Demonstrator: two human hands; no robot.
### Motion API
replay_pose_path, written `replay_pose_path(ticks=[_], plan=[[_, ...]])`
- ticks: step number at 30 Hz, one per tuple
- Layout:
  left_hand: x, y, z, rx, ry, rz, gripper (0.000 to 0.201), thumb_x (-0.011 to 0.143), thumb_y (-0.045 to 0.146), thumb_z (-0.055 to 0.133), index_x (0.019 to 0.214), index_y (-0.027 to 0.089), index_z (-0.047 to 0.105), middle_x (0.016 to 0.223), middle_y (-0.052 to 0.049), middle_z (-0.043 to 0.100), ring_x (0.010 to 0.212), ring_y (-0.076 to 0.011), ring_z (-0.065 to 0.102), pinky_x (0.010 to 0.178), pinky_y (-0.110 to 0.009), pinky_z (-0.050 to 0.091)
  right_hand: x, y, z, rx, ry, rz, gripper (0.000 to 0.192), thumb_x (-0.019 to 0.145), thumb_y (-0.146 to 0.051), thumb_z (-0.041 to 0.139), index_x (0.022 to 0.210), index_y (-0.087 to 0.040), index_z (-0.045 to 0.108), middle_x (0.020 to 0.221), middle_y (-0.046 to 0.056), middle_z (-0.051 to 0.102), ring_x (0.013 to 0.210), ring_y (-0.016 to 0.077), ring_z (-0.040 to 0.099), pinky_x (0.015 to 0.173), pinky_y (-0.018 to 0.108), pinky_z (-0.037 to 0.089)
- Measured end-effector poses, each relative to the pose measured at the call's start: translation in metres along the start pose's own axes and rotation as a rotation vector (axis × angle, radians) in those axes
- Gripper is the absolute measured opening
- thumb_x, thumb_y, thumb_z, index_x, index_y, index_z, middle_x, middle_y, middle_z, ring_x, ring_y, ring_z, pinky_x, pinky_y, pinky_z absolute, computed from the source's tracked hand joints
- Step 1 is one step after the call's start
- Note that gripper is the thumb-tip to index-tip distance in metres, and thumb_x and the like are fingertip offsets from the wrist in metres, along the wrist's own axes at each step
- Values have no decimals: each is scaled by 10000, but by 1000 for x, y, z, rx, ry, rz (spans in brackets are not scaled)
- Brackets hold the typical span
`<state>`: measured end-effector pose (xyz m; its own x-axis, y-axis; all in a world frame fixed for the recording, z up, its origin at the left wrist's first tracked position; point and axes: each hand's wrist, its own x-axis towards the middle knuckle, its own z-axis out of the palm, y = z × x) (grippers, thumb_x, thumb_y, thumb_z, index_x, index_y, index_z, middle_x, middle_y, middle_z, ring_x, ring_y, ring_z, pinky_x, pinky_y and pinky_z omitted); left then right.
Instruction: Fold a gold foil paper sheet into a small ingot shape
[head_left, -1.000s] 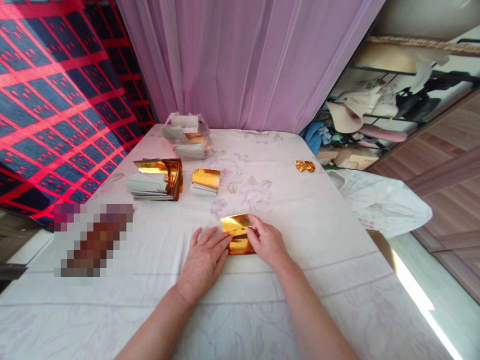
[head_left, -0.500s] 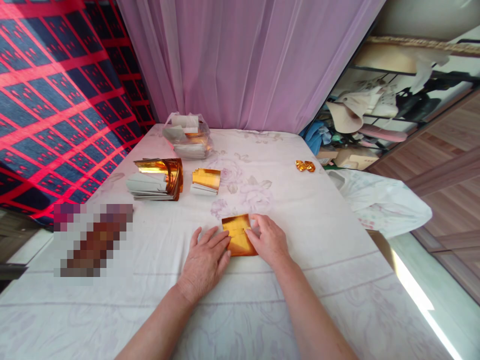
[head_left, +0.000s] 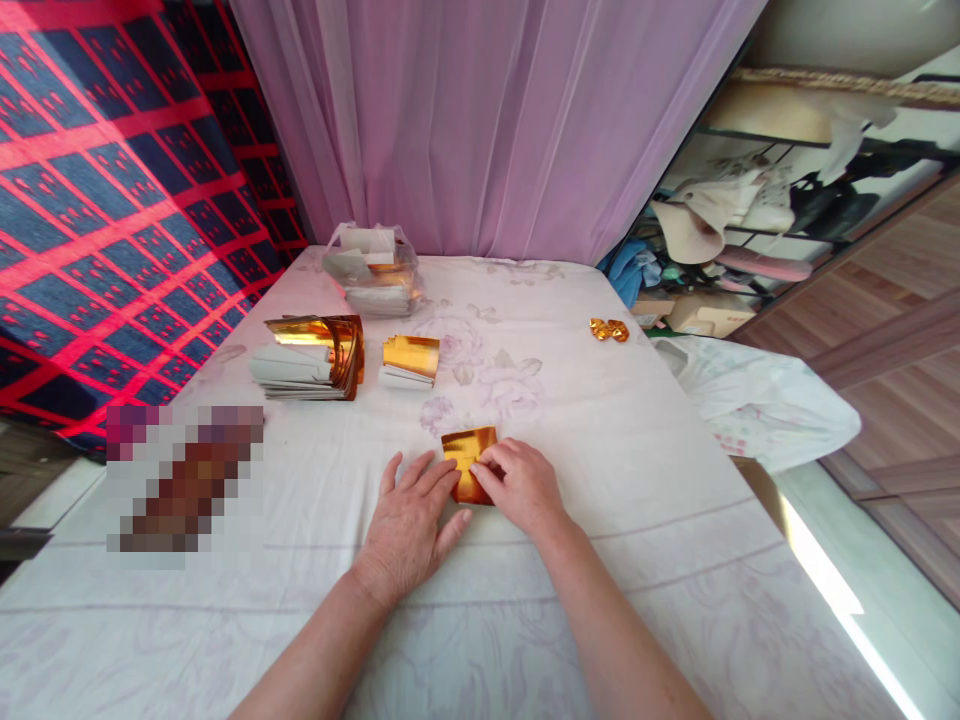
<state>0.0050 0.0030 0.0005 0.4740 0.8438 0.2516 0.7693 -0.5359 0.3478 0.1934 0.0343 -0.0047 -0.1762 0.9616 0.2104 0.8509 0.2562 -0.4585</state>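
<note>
A square sheet of gold foil paper (head_left: 466,446) lies on the table in front of me, with a crease line across its middle. My left hand (head_left: 409,522) rests flat, fingers spread, the fingertips touching the sheet's left edge. From the right, my right hand (head_left: 525,490) has thumb and fingers pinched together at the middle of the sheet; the fingers hide its right part. Beyond the hands lie a small stack of gold paper (head_left: 411,358) and a larger curled stack of gold and white-backed sheets (head_left: 307,365).
A clear plastic bag (head_left: 373,272) of more sheets stands at the back. A folded gold foil piece (head_left: 609,330) sits at the back right on the floral tablecloth (head_left: 637,480). Purple curtain (head_left: 487,130) hangs behind; a shelf with a cap (head_left: 697,230) and a white bag (head_left: 780,410) are right.
My right hand has shifted left, its fingers drawing together into a pinch over the middle of the foil paper. My left thumb has spread away from the sheet.
</note>
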Motion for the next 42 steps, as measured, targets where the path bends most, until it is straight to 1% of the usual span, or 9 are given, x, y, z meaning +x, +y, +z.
replay_pose_path(ticks=[5,11,16,24,28,31,35,38,42], plan=[[0,0,1,22,-16,12,424,890,438,547,1259,233,582,1278,-85,629,1268,-314,477,1135,-585,170,2,-8,6,-75,52,107,183,794,-326,676,663,-229,592,704,10,630,692,170,568,653,289,387],[0,-1,3,33,-23,-5,391,901,430,543,1228,226,607,1280,-77,636,1267,-335,476,1119,-619,167,3,-2,2,31,1,165,30,788,-237,656,799,-242,629,757,-15,652,704,154,592,669,272,416],[0,-2,3,33,-15,-4,367,901,429,550,1205,236,621,1285,-68,637,1271,-343,478,1115,-623,175,3,9,-4,112,-43,182,86,809,-172,612,847,-244,637,845,-13,669,716,136,606,685,260,439],[1,-3,2,23,-20,-32,370,911,456,526,1188,237,635,1266,-54,653,1268,-326,491,1115,-622,190,-5,35,-9,207,-60,-64,304,783,-29,457,883,-219,672,942,37,667,900,171,627,814,303,492],[1,-5,2,15,0,-31,382,911,490,511,1173,247,646,1256,-45,661,1261,-307,505,1133,-595,183,-20,42,-14,295,-62,-165,479,691,31,398,974,-230,684,1093,46,644,1026,168,611,932,333,487],[0,-7,2,17,1,-21,380,898,497,531,1164,253,651,1255,-41,662,1257,-311,509,1129,-596,191,-32,39,-19,282,-80,-201,526,679,9,456,1093,-239,667,1221,62,599,1138,195,566,999,370,457],[-3,-9,1,27,-2,-12,383,894,498,541,1166,251,649,1255,-43,662,1254,-318,512,1116,-600,203,-42,32,-19,199,-73,-192,370,728,-116,646,1070,-250,692,1243,72,599,1139,241,562,989,418,453],[-6,-10,1,39,-16,2,395,897,498,538,1178,241,642,1263,-52,656,1252,-325,510,1102,-610,217,-42,29,-14,155,-7,-198,175,809,-176,636,937,-251,727,1168,62,637,1074,229,589,934,412,466],[-7,-12,1,26,-24,-2,377,924,485,501,1180,244,638,1263,-48,657,1248,-323,509,1079,-620,243,-35,24,-9,113,57,-189,119,855,-212,597,853,-229,714,1041,55,661,959,199,609,849,369,473]])
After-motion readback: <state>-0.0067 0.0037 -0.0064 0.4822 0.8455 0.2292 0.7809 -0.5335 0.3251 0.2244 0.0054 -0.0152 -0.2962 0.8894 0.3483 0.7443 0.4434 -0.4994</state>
